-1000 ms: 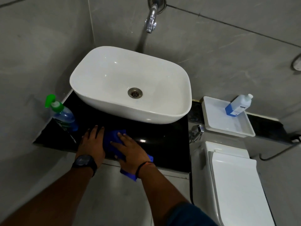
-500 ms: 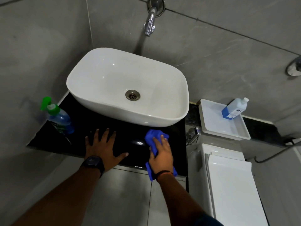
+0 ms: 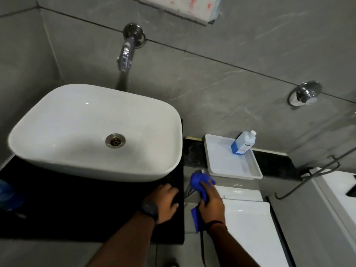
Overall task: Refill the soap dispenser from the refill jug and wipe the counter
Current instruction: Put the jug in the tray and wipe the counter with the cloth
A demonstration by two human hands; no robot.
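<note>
My right hand (image 3: 211, 204) grips a blue cloth (image 3: 199, 183), held just past the right edge of the black counter (image 3: 77, 209), above the gap beside the toilet. My left hand (image 3: 165, 201) rests flat on the counter's right front corner, a dark watch on its wrist. The refill jug (image 3: 243, 143), clear with blue liquid and a white cap, stands in the back corner of a white tray (image 3: 231, 166). The soap dispenser (image 3: 7, 195) shows only as a blurred blue shape at the left edge.
A white basin (image 3: 92, 132) sits on the counter under a chrome wall tap (image 3: 126, 53). A white toilet cistern and lid (image 3: 248, 218) lie at the lower right. A chrome flush button (image 3: 306, 94) is on the wall, and a grey hose (image 3: 308, 180) hangs beside it.
My right hand has carried the cloth rightward off the counter's edge. My left hand slid right to the corner. The view swung right, pushing the dispenser to the frame edge.
</note>
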